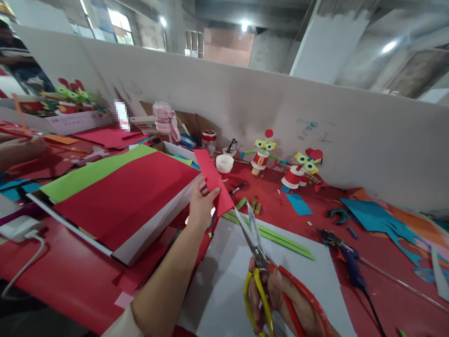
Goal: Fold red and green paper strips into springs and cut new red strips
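My left hand [201, 206] pinches a strip of red paper [212, 180] between thumb and fingers, tilted above the table. In my right hand [294, 299] are scissors [258, 255] with one yellow and one red handle. Their blades are parted and point up toward the paper's lower right corner; whether they touch it I cannot tell. Beneath lies a white sheet [224, 281] with long green paper strips [280, 236] across its far part. Small folded green paper pieces [256, 206] sit just beyond the scissor tips.
At left, a box [154, 238] bears red and green paper. Paper-cup figures [260, 159] stand by the partition [224, 89], near stacked white cups [224, 163]. A glue gun [351, 267] and blue paper scraps [379, 220] lie right. Another person's hand [23, 150] shows far left.
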Demonstrator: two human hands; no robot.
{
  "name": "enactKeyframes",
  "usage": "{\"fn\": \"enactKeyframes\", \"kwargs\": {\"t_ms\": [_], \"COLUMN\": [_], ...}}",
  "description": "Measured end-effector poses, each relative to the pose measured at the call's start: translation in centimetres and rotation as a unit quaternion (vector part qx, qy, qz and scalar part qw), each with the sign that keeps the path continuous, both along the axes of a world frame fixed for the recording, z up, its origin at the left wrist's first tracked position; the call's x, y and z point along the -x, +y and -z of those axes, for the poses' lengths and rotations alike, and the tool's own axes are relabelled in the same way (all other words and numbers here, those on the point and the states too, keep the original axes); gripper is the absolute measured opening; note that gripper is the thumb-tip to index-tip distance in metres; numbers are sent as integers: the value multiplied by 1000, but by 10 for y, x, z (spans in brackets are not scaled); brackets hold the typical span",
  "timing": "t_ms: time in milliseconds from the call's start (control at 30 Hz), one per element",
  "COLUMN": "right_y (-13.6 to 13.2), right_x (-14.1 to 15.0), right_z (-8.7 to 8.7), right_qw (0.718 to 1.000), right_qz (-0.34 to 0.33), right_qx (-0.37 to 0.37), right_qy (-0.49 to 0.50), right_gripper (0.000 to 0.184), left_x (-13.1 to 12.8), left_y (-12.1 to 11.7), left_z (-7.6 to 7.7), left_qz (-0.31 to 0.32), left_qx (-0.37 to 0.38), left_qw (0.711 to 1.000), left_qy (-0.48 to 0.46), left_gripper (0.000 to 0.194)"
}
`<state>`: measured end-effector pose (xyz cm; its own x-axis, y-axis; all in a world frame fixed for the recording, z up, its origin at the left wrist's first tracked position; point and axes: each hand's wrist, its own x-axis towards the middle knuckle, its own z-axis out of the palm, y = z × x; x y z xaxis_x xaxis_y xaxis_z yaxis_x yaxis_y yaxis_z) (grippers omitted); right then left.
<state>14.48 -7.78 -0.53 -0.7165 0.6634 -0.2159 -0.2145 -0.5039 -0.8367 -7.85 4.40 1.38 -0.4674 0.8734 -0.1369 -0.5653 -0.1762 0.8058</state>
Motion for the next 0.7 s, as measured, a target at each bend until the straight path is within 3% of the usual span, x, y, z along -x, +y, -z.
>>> {"fn": "enactKeyframes", "kwargs": {"t_ms": [333,500,700], "right_y": [-1,0,2], "right_x": [8,9,10], "right_z": [-6,-8,-13], "right_qw": [998,997,995], "right_qz": [54,56,81], "right_qx": [7,15,15], "right_qy": [36,51,59], "right_gripper": [43,43,49], "left_x": [-3,-15,-23], "left_y": [-5,-11,-14], "left_z": [-3,-1,-2], "left_qz": [30,102,153], "left_qx": [-14,-44,-51], "left_qw": [999,994,987], "left_qy": [26,25,27], "left_gripper": [68,66,81]}}
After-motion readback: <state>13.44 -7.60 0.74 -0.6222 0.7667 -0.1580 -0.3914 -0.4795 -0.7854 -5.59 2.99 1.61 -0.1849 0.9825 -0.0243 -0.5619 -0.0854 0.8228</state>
